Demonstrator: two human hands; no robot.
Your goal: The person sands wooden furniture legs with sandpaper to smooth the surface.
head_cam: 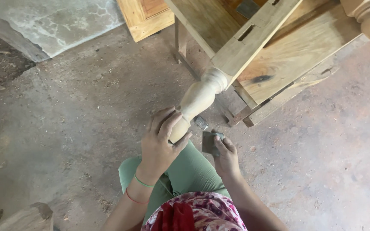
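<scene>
Around the narrow foot of the turned wooden leg (195, 102) we have our left hand (161, 145) wrapped, the grip closed with fingers curled over the top and the thumb hooked beneath, steadying it. That leg runs up and away from the grip to the pale wooden furniture frame (253, 40) lying tipped over the dusty floor (65, 128). Just to the right of that grip, our right hand (225, 156) pinches a small folded piece of dark sandpaper (210, 142), held shut between thumb and fingers, apart from the wood. We judge this a pause between sanding strokes on the foot; the next move calls for laying the sheet against the curve. Both wrists bend forward above our green-clad knee (189, 171).
</scene>
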